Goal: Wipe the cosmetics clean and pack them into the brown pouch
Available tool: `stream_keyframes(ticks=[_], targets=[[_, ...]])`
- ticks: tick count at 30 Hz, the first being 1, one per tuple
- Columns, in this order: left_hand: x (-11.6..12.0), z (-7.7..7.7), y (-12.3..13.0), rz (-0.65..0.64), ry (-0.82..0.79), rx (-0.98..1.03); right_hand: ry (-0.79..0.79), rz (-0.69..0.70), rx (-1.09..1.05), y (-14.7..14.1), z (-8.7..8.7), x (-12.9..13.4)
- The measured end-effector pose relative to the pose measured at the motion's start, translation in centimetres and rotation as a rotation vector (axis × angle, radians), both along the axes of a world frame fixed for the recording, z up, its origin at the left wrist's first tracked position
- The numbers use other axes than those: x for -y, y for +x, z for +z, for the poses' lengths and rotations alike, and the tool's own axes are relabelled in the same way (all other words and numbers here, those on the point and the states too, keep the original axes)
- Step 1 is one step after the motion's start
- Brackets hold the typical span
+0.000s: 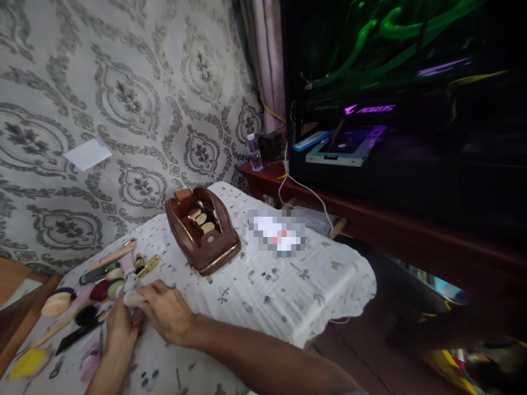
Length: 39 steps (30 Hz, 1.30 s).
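Both my hands meet at the left of the cloth-covered surface, around a small pale rounded item [134, 298] whose kind I cannot make out. My right hand [168, 308] pinches it from the right. My left hand [121, 325] is closed against its lower side, its fingers partly hidden. Close by lie cosmetics: a gold tube [149, 266], a pink tube [129, 262], a dark red round item [100, 291] and a black round piece [85, 315]. Behind my hands stands an unzipped brown bag [197, 249], with several gold-toned round items [201, 220] inside.
A white patterned cloth [263, 296] covers the surface. Farther left are a peach round jar [57, 302] and a yellow sponge-like item [28, 362]. A blurred-out item [278, 233] lies right of the bag. A clear bottle [254, 153] and white cable [304, 186] are behind.
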State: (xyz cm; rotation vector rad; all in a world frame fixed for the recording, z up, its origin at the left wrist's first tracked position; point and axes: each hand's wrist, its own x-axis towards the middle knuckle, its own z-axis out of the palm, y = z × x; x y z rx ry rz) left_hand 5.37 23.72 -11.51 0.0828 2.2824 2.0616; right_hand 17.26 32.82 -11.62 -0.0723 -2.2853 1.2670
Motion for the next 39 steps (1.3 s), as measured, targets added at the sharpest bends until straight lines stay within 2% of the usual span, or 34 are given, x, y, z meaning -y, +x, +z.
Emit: stream_keyframes(ticks=[4, 6, 9, 12, 17, 19, 22, 24, 27, 30, 33, 36, 39], targets=[[-0.1, 0.6, -0.2, -0.012, -0.235, -0.223, -0.187, 0.016, 0.006, 0.3, 0.3, -0.1], [-0.2, 0.8, 0.0, -0.001, -0.220, -0.245, -0.301, 0.001, -0.026, 0.3, 0.4, -0.1], [-0.6, 0.9, 0.7, 0.009, -0.102, -0.228, -0.469, -0.046, -0.136, -0.2, 0.2, -0.4], [-1.0, 0.8, 1.6, 0.001, -0.057, -0.298, -0.730, -0.044, -0.172, -1.3, -0.3, -0.7], [-1.0, 1.2, 2.1, 0.025, -0.179, -0.507, -1.300, 0.089, -0.143, -2.6, -0.7, -0.9], [-0.9, 1.4, 1.8, 0.017, -0.256, -0.577, -1.446, 0.100, -0.181, -2.7, -0.6, -0.9], [-0.5, 1.3, 1.3, -0.010, -0.361, -0.729, -1.574, 0.130, -0.170, -2.6, -0.4, -0.9], [-0.4, 1.1, 1.3, -0.072, -0.407, -0.847, -1.603, 0.169, -0.156, -2.5, -0.3, -0.8], [-0.3, 0.5, 1.9, -0.232, -0.488, -0.955, -1.594, 0.205, -0.167, -2.4, -0.4, -0.5], [-0.3, 0.0, 3.4, -0.365, -0.548, -1.002, -1.562, 0.175, -0.174, -2.5, -0.7, -0.4], [-0.2, 0.2, 4.9, -0.476, -0.582, -1.073, -1.452, 0.130, -0.196, -2.5, -0.7, -0.5], [0.3, 1.4, 5.2, -0.456, -0.576, -1.147, -1.326, 0.120, -0.231, -2.0, 0.1, -0.6], [0.8, 3.5, 4.4, -0.269, -0.501, -1.121, -1.190, 0.184, -0.237, -0.6, 1.7, -1.0]])
